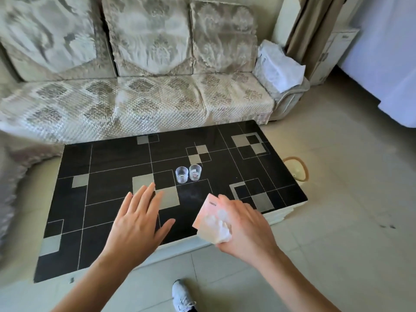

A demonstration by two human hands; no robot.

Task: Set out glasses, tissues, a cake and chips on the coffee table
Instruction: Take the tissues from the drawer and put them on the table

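Foot: from my remote seat I see a grey sneaker [183, 297] planted on the pale tiled floor [337, 255] at the bottom edge of the view.
Left hand: the left hand [137, 224] hovers flat over the near half of the table, fingers straight and spread, holding nothing; I cannot tell whether it touches the surface.
Right hand: the right hand [245, 230] grips a tissue pack [210, 218] at the table's near edge, fingers curled over it (pinkish wrapper, white tissue showing at the opening).
Tissues: the pack is held just above the near right part of the tabletop, tilted, not set down.
Coffee table: a low coffee table [108, 181] with a black top, thin pale lines and grey squares, stands between me and the sofa.
Glasses: two clear ribbed tumblers, the left glass [181, 175] and the right glass [195, 172], stand upright side by side near the table's middle, just apart, beyond both hands.
Round object: a pale round thing with a tan rim [298, 168] sits on the floor just past the table's right end; I cannot tell what it is.
Sofa: a patterned three-seat sofa [146, 97] runs along the far side, a white cloth [278, 66] draped over its right arm.
Curtain: a brown curtain [313, 25] hangs at the far right.
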